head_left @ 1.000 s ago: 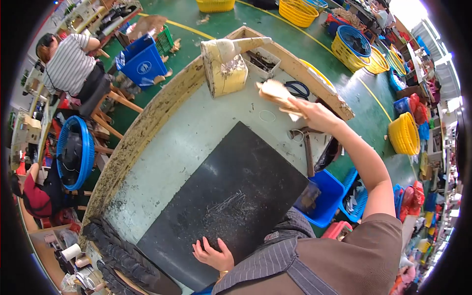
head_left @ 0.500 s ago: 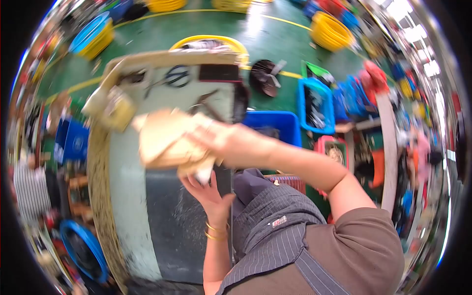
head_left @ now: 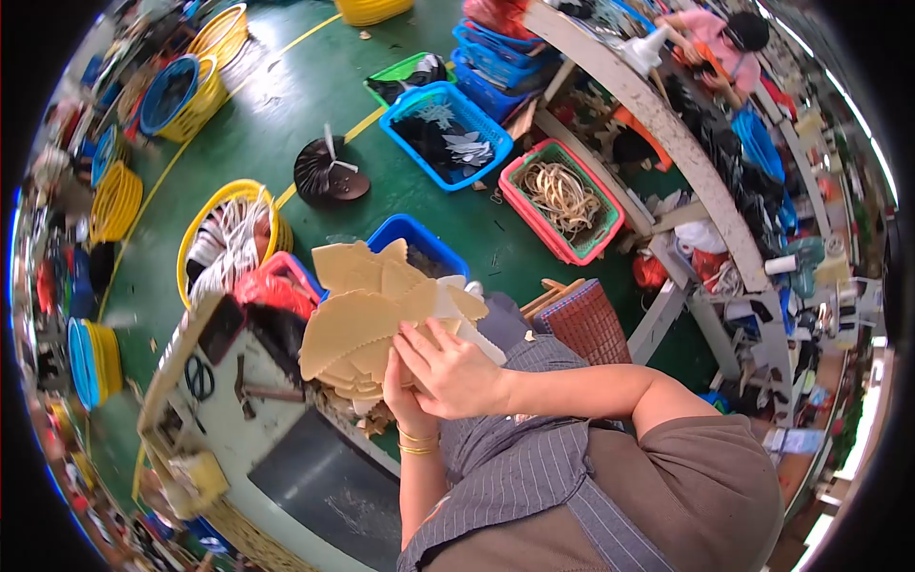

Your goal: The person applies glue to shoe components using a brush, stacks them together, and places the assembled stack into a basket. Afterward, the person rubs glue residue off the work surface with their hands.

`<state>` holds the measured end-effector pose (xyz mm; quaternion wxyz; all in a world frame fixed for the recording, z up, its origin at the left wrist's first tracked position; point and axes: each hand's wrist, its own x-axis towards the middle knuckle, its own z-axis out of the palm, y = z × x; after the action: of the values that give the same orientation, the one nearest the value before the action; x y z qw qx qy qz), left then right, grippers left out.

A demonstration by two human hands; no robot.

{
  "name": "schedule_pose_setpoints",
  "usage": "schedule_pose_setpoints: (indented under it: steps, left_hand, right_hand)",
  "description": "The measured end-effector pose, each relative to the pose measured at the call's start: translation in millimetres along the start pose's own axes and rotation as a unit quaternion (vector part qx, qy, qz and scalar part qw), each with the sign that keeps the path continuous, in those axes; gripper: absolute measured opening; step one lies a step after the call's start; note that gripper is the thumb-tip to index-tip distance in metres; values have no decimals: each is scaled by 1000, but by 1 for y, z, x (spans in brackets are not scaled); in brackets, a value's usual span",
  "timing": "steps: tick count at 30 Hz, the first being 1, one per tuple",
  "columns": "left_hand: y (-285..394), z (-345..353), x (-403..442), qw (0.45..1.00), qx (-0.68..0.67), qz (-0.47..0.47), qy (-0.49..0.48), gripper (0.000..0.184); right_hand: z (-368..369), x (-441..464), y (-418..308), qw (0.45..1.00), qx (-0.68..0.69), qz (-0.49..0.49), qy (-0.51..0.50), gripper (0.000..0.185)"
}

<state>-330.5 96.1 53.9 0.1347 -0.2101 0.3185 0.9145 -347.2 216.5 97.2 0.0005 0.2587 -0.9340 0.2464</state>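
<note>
A loose stack of tan cut pieces (head_left: 357, 329) with zigzag edges, some white ones among them, is held in front of my apron, over the side of the workbench (head_left: 214, 439). My left hand (head_left: 410, 405), with gold bangles at the wrist, grips the stack from its near edge, its thumb up against the pieces. Across the top lies my right hand (head_left: 456, 374), its fingers pressed on the pieces close to the left thumb. Scissors (head_left: 199, 377) and a hammer (head_left: 250, 389) lie on the bench beside a dark cutting board (head_left: 329, 477).
Beyond the stack are a blue bin (head_left: 424, 243) and a yellow basket (head_left: 233, 210) of whitish material. A red crate (head_left: 562, 200) of strips and a light-blue basket (head_left: 448, 133) stand on the green floor. A person in pink (head_left: 720, 52) sits at the upper right.
My view has swung to the right, away from the bench. The stack has moved off the bench top toward the bins, and both hands have come together on it.
</note>
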Motion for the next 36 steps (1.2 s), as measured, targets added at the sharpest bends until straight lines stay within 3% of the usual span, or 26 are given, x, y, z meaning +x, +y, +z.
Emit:
schedule_pose_setpoints:
  steps: [1,4,5,8,10,12,14,16,18,19,22,25,28,32,34,35,36]
  left_hand:
    - [-8,2,19,999,-10,-33,21,42]
    - [-36,15,83,996,31,-75,31,41]
    - [-44,26,106,994,34,-94,31,41]
    - [-84,23,185,984,21,-154,88,44]
    - [-112,37,241,979,11,-175,100,45]
    - [-137,45,299,972,26,-200,122,47]
    - [-169,40,352,964,47,-220,143,49]
    - [-199,28,406,948,64,-273,150,50]
    - [-225,19,450,932,84,-315,159,50]
    - [-237,20,469,930,106,-313,163,50]
    - [-273,-14,508,911,154,-335,184,49]
    - [-308,-49,537,890,165,-387,174,45]
    - [-339,-71,559,878,184,-411,161,43]
    - [-378,-69,591,857,199,-450,152,40]
    - [-396,-75,600,845,216,-467,145,38]
    - [-415,-106,603,856,286,-428,46,37]
    - [-419,-82,609,852,249,-456,69,36]
  right_hand:
    - [-6,-4,19,1000,9,20,-2,76]
    - [-19,-11,86,994,81,75,-11,73]
    - [-27,-11,113,990,109,90,8,58]
    - [-23,-14,218,907,358,169,141,43]
    - [-4,-11,303,699,557,336,296,26]
    - [29,-16,425,475,644,504,324,22]
    - [128,-57,543,358,626,563,404,22]
    - [251,-118,661,151,620,637,432,29]
    - [309,-132,734,72,538,709,450,33]
    - [331,-135,754,66,520,722,452,35]
    - [399,-152,792,-24,589,547,595,29]
    - [416,-149,788,-83,526,513,673,15]
    - [395,-162,780,-42,617,471,630,11]
    - [333,-164,751,-10,593,462,659,3]
    - [293,-184,726,-18,642,426,637,9]
    - [262,-186,709,-27,691,398,602,16]
    - [250,-207,694,-23,671,417,612,25]
